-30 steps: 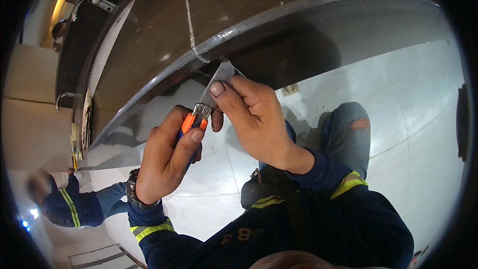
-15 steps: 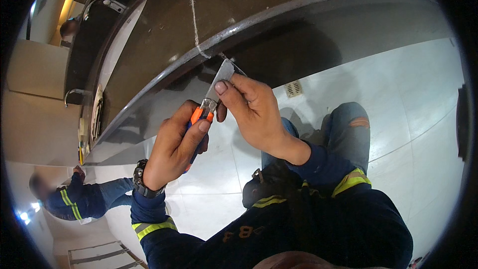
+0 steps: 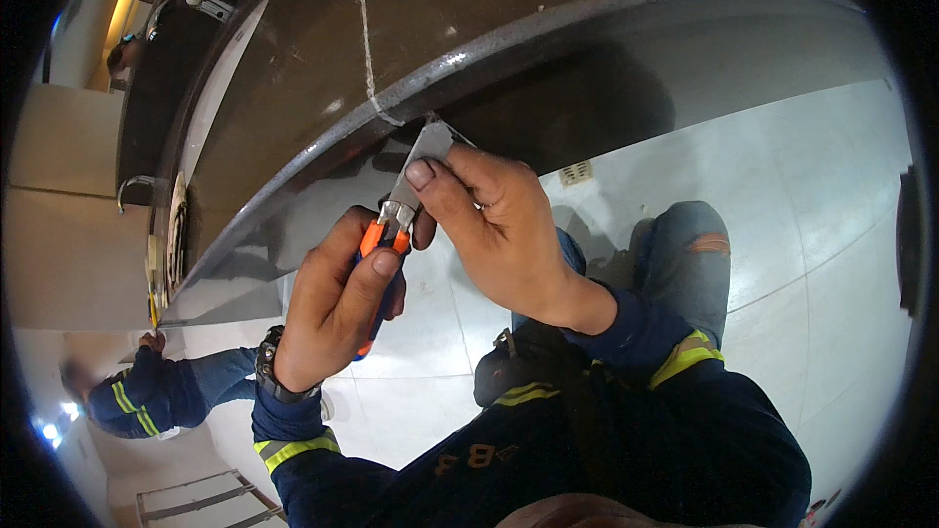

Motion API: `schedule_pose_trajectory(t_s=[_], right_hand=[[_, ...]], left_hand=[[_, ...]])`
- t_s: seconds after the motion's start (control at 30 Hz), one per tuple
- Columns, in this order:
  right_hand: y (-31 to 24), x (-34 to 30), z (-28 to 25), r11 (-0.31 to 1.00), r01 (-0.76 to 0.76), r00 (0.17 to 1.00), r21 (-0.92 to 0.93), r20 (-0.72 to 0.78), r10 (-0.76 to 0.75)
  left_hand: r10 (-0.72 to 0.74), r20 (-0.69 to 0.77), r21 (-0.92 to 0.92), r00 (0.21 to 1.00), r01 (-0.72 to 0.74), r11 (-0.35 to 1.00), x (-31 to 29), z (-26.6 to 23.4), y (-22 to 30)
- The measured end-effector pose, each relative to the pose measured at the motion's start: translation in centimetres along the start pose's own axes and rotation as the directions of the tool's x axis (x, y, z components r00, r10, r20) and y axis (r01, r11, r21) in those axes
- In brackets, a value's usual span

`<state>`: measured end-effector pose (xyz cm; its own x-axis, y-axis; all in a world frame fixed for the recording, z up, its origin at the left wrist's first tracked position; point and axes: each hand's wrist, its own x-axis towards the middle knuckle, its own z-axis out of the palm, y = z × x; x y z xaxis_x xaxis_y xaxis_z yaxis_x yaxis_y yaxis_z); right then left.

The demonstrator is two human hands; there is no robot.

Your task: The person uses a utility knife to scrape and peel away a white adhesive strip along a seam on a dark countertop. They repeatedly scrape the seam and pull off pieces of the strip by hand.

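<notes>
My left hand (image 3: 337, 298) is wrapped round the blue and orange handle of a putty knife (image 3: 428, 145). Its flat grey blade points up and away, the tip at the front face of the dark countertop (image 3: 469, 0), just under the edge. Against the blade my right hand (image 3: 514, 235) presses its thumb, with the fingers bent behind, so the blade is pinched. A pale seam line (image 3: 366, 29) runs across the top to the rounded edge, close to the blade's tip. The lower handle is partly covered by my left fingers.
Another person (image 3: 161, 386) in a dark top with reflective bands works at the counter's left end. Papers (image 3: 177, 230) lie on the counter there. A floor drain (image 3: 576, 173) is set in the white tiles (image 3: 773, 235). My knees are below the counter.
Both hands and the putty knife have shifted slightly left in the picture, along with the counter edge and seam. The grip of both hands stays the same.
</notes>
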<state>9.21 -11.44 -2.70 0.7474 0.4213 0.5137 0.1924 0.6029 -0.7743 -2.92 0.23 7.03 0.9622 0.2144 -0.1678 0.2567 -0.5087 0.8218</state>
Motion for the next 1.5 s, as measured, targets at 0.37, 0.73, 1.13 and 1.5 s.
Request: schedule_pose_trajectory(t_s=[0.37, 0.73, 1.13, 1.5], right_hand=[[-0.7, 0.2, -0.9, 0.995, -0.064, 0.997, -0.071, 0.048, 0.068], [-1.0, 0.5, -1.0, 0.993, 0.0, 0.998, -0.121, 0.069, 0.009], [-0.1, 0.3, -1.1, 0.998, -0.065, 0.992, -0.003, 0.111, 0.065], [-1.2, 0.9, 0.6, 0.999, -0.04, 0.999, 0.035, 0.019, 0.04]], left_hand=[[0.019, -0.069, 0.025, 0.997, -0.017, 1.0, -0.3, 1.2, -0.3], [0.075, -0.099, -0.011, 0.992, -0.076, 0.997, -0.1, 2.3, -1.2], [0.041, -0.009, 0.137, 0.999, -0.039, 0.99, 0.5, -0.3, -0.6], [0.074, -0.144, 0.073, 0.987, -0.064, 0.995, -0.2, 0.1, -0.3]])
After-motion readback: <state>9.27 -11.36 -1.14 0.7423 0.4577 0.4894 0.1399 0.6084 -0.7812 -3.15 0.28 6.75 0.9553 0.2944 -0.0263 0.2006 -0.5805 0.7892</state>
